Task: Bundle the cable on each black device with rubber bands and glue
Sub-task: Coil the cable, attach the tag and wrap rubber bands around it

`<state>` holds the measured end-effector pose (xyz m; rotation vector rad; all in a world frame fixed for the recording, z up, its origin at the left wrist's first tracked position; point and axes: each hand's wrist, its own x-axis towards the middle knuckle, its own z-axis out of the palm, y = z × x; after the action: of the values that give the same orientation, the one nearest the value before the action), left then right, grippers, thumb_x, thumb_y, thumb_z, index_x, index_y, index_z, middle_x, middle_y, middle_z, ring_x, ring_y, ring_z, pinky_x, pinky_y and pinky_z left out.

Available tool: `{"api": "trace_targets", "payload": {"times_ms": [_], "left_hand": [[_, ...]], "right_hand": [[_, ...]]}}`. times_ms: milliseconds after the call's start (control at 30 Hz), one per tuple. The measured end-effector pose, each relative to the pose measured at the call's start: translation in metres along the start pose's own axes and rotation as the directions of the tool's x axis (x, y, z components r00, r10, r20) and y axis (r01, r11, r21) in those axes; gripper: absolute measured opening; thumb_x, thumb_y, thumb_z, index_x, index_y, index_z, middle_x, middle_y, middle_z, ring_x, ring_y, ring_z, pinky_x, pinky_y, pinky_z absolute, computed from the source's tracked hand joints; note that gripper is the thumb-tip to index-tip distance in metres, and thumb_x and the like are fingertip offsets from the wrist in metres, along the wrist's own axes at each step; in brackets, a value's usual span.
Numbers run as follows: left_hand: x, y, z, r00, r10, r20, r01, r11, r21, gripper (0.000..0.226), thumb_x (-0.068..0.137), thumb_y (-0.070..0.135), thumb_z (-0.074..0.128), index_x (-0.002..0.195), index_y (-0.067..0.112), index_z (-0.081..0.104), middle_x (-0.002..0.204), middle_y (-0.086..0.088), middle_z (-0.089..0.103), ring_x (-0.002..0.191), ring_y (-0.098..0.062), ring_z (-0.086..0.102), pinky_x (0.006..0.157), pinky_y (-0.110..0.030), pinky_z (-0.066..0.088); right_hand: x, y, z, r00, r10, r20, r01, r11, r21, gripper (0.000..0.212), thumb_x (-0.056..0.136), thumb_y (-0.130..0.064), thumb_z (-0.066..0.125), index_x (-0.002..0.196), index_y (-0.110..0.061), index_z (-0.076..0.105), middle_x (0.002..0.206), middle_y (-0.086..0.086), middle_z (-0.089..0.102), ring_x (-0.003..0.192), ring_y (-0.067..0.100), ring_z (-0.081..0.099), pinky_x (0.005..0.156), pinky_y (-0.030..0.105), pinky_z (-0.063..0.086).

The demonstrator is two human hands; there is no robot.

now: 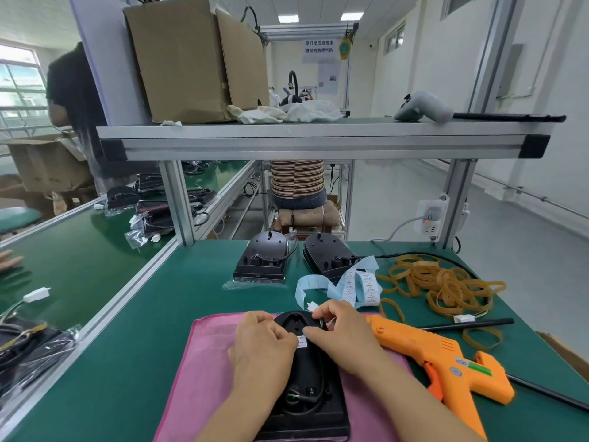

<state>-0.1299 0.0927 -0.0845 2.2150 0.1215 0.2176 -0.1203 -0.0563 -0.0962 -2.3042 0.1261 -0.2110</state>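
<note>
1. Black device (306, 387) lay on the pink cloth (204, 362), long axis pointing away from the person, rounded end far.
2. Left hand (264, 339): fingers curled, pinching the white label (301, 341) mid-body.
3. Right hand (338, 333): fingers curled round the coiled cable (322, 323), with the white connector (310, 305) just beyond.
4. Rubber bands (446, 285) lay to the right, past the glue gun (446, 362), so the right hand was nearer.

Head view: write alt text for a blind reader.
The left hand pinches a white label on a black device on a pink cloth; the right hand grips its cable. An orange glue gun and rubber bands lie alongside.
</note>
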Motion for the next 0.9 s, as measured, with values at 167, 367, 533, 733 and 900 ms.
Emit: {"api": "trace_targets", "payload": {"times_ms": [167, 367, 533, 733, 900], "left_hand": [[0.001, -0.003, 0.002, 0.996, 0.088, 0.013, -0.089, 0.994, 0.066, 0.018, 0.078, 0.029, 0.073, 0.078, 0.027, 0.056, 0.098, 0.016, 0.042, 0.094, -0.006, 0.050, 0.089, -0.036, 0.047], [0.013, -0.012, 0.006, 0.995, 0.005, 0.095, -0.008, 1.000, 0.031, 0.036, 0.082, 0.041, 0.072, 0.104, 0.025, 0.047, 0.106, 0.009, 0.044, 0.107, -0.014, 0.045, 0.086, -0.030, 0.040], [0.019, -0.014, 0.009, 0.994, 0.027, 0.105, -0.034, 0.997, 0.066, 0.019, 0.092, 0.038, 0.063, 0.098, 0.026, 0.049, 0.111, 0.004, 0.050, 0.104, -0.016, 0.043, 0.081, -0.029, 0.037], [0.019, -0.019, 0.008, 0.990, 0.036, 0.139, -0.042, 0.998, 0.041, 0.036, 0.078, 0.050, 0.073, 0.095, 0.030, 0.048, 0.100, 0.012, 0.045, 0.103, -0.014, 0.043, 0.081, -0.029, 0.038], [0.018, -0.020, 0.007, 0.990, 0.050, 0.131, -0.052, 0.999, 0.015, 0.040, 0.071, 0.052, 0.077, 0.088, 0.032, 0.047, 0.099, 0.013, 0.046, 0.100, -0.014, 0.045, 0.079, -0.029, 0.038]], "right_hand": [[0.002, -0.001, 0.006, 1.000, 0.027, 0.011, -0.027, 1.000, 0.006, 0.037, 0.067, -0.043, 0.080, 0.092, -0.035, 0.053, 0.098, -0.012, 0.047, 0.083, 0.001, 0.050, 0.064, 0.017, 0.038], [0.001, 0.001, 0.009, 0.999, 0.032, 0.012, -0.033, 0.999, 0.019, 0.030, 0.074, -0.038, 0.073, 0.095, -0.034, 0.052, 0.102, -0.012, 0.045, 0.089, 0.003, 0.050, 0.070, 0.020, 0.040], [0.000, -0.001, 0.011, 1.000, 0.019, 0.010, -0.019, 1.000, -0.014, 0.023, 0.080, -0.032, 0.064, 0.098, -0.033, 0.050, 0.103, -0.011, 0.044, 0.093, 0.007, 0.050, 0.076, 0.026, 0.042], [0.004, 0.000, 0.000, 0.992, 0.053, 0.116, -0.059, 0.997, 0.043, 0.029, 0.079, -0.035, 0.068, 0.104, -0.033, 0.054, 0.103, -0.012, 0.049, 0.088, 0.003, 0.052, 0.072, 0.019, 0.041], [0.025, 0.002, -0.043, 0.988, 0.098, -0.121, -0.079, 0.985, 0.155, 0.006, 0.087, -0.023, 0.063, 0.087, -0.024, 0.069, 0.087, -0.009, 0.068, 0.079, 0.012, 0.061, 0.071, 0.027, 0.050]]}}
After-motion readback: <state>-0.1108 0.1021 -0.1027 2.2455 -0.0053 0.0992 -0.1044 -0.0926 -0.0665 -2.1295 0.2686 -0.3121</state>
